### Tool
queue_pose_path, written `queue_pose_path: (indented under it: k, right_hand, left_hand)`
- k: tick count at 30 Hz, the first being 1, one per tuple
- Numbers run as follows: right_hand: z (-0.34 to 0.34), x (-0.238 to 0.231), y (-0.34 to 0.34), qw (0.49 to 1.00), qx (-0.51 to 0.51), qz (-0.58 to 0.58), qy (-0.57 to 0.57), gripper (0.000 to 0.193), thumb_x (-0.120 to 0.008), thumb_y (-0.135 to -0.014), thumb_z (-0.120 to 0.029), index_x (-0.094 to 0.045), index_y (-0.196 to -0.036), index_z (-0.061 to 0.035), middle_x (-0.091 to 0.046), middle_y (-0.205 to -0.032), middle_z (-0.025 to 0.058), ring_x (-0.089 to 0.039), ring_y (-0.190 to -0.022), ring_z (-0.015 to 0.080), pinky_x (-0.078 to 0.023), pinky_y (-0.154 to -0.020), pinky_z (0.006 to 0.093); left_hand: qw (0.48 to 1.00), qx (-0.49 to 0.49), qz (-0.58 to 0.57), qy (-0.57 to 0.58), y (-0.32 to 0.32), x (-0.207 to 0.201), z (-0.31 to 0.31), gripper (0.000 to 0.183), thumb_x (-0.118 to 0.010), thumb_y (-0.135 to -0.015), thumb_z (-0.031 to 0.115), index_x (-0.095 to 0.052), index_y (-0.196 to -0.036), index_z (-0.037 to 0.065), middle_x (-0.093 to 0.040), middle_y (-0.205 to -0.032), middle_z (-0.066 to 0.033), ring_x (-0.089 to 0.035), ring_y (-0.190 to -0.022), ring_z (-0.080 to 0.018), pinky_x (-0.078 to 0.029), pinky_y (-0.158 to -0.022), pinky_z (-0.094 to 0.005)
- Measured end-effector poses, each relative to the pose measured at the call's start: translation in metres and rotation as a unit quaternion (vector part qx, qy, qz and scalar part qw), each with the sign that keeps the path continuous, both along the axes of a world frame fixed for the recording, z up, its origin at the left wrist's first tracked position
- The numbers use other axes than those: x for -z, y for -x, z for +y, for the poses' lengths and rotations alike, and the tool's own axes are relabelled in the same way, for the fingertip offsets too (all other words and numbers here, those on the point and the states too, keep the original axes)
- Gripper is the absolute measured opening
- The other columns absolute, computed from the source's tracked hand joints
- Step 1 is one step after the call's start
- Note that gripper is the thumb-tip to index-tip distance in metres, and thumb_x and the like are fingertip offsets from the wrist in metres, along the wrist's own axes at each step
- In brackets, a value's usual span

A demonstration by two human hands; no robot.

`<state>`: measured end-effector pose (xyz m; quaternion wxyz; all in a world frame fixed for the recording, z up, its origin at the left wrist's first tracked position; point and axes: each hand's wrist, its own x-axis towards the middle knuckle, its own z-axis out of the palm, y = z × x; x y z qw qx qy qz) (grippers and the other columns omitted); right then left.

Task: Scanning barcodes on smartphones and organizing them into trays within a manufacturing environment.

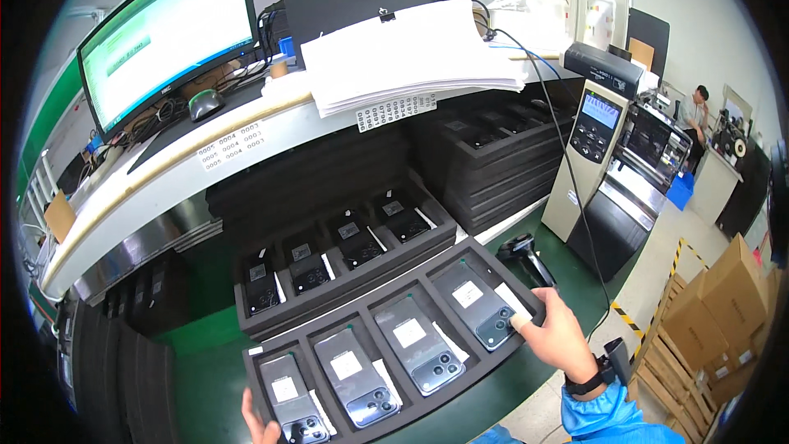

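A black foam tray (440, 300) is held at its two ends between my hands. Several dark phones lie in its separate compartments, backs up, each with a white label and a white paper strip beside it. My right hand (559, 333) grips the right end, its thumb near the camera bump of the rightmost phone (481, 304). At the left end, partly cut off by the lower edge, my left hand (261, 421) is closed on the tray's side; most of its fingers are hidden. Just behind stands another foam tray (353, 281) with several darker phones.
A handheld scanner (530, 259) lies on the green bench at right, beside a label printer (592, 148) with a hanging cable. Stacked foam trays (493, 185) stand behind. Above are a shelf with a monitor (168, 33) and papers (411, 49). Cartons (699, 321) sit on a pallet.
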<state>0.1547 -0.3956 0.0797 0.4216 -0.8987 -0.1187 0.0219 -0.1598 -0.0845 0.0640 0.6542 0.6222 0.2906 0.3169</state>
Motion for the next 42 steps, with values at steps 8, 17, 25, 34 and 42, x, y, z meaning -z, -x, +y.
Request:
queue_pose_path:
  k: [8,17,25,34,42]
  right_hand:
    - [0.016,-0.045,-0.007,0.944,-0.156,0.148,-0.251,0.055,-0.074,-0.092,-0.014,-0.046,-0.138,-0.0035,-0.064,-0.107,0.0074,-0.061,-0.081,0.0087,-0.048,-0.061,0.0241]
    - [0.122,0.013,-0.144,0.923,-0.216,0.006,-0.317,0.057,-0.065,-0.1,-0.019,-0.044,-0.151,-0.0057,-0.065,-0.115,0.0066,-0.058,-0.091,0.0087,-0.049,-0.077,0.0254]
    - [0.173,0.035,-0.178,0.956,-0.234,-0.134,-0.112,0.078,-0.079,-0.082,-0.036,-0.047,-0.147,-0.0077,-0.048,-0.146,0.0232,-0.041,-0.138,0.0398,-0.031,-0.118,0.0499]
    - [0.171,0.034,-0.183,0.947,-0.236,-0.199,-0.088,0.099,-0.091,-0.065,-0.032,-0.045,-0.149,-0.0077,-0.038,-0.152,0.0285,-0.041,-0.14,0.0441,-0.035,-0.118,0.0471]
    - [0.168,0.041,-0.175,0.946,-0.194,-0.222,-0.133,0.096,-0.089,-0.061,-0.015,-0.047,-0.146,-0.0037,-0.048,-0.141,0.0217,-0.047,-0.134,0.038,-0.038,-0.115,0.0438]
  left_hand:
    - [0.992,-0.092,-0.091,-0.009,0.028,0.004,0.005,0.061,-0.058,-0.101,0.017,-0.034,-0.154,0.001,-0.051,-0.145,-0.015,-0.054,-0.129,-0.0245,-0.043,-0.108,-0.0368]
    - [0.985,-0.083,-0.149,-0.039,-0.097,-0.014,0.115,0.051,-0.062,-0.099,0.009,-0.043,-0.146,0.008,-0.064,-0.121,-0.0097,-0.06,-0.106,-0.0162,-0.048,-0.095,-0.032]
    - [0.967,-0.234,-0.042,-0.088,-0.169,0.018,0.181,0.036,-0.065,-0.094,0.012,-0.059,-0.127,0.0,-0.066,-0.115,-0.0081,-0.06,-0.107,-0.0177,-0.046,-0.098,-0.0315]
    - [0.936,-0.313,0.048,-0.152,-0.181,0.009,0.17,0.039,-0.068,-0.091,0.022,-0.062,-0.12,-0.004,-0.07,-0.102,-0.0146,-0.063,-0.088,-0.0202,-0.05,-0.079,-0.0333]
    - [0.968,-0.249,-0.021,-0.015,-0.18,0.021,0.205,0.059,-0.066,-0.091,0.046,-0.058,-0.129,0.002,-0.065,-0.125,-0.0218,-0.063,-0.113,-0.0314,-0.048,-0.095,-0.0396]
